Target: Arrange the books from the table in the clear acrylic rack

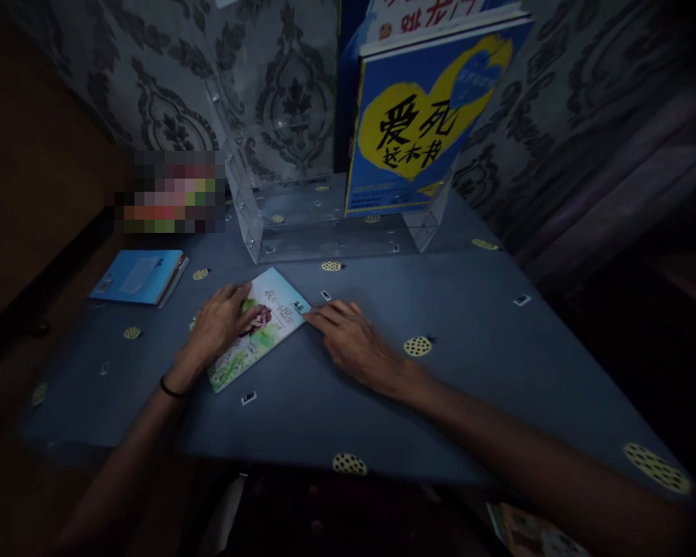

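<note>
A thin book with a pale, illustrated cover lies slanted on the table. Across the left part of its cover rests my left hand, fingers laid out and thumb apart, hiding some of the picture. My right hand has its fingers together, the fingertips closed at the book's right corner. Whether that corner is lifted is hard to make out in the dim light. A dark band circles my left wrist.
Farther back stands a clear acrylic book rack holding a blue book with a yellow heart. To the left lies a small stack with a light-blue book on top, near a blurred-out patch. The tablecloth has a pineapple print.
</note>
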Demonstrator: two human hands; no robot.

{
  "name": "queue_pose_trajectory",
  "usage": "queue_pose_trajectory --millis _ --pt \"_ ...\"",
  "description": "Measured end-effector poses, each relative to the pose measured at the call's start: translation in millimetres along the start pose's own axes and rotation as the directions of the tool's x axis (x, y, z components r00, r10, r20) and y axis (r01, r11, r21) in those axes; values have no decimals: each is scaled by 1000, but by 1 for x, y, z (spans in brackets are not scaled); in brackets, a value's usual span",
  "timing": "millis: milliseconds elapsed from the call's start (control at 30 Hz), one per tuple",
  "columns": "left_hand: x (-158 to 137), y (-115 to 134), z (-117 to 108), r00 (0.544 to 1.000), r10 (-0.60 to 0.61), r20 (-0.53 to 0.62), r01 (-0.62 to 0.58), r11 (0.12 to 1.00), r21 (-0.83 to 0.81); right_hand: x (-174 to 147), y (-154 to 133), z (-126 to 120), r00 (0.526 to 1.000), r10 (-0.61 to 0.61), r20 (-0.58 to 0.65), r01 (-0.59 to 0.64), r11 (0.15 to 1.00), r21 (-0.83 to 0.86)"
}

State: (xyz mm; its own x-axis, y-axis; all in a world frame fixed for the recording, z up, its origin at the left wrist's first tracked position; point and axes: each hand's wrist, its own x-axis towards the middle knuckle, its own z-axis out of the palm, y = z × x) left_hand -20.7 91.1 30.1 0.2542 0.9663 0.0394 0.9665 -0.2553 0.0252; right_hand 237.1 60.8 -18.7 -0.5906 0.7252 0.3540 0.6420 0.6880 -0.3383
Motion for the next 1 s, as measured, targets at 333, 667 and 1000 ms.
queue_pose_trajectory --millis 333,667,1000 --pt "-14 -19 -15 981 -157 115 162 986 -31 11 2 -3 999 9 49 -3 992 -125" --pt "-36 1 -11 991 -41 125 48 997 -54 27 1 1 997 54 48 -45 983 -176" --pt "-17 -16 13 983 177 -58 -183 974 -133 24 -35 13 985 -95 144 107 991 -79"
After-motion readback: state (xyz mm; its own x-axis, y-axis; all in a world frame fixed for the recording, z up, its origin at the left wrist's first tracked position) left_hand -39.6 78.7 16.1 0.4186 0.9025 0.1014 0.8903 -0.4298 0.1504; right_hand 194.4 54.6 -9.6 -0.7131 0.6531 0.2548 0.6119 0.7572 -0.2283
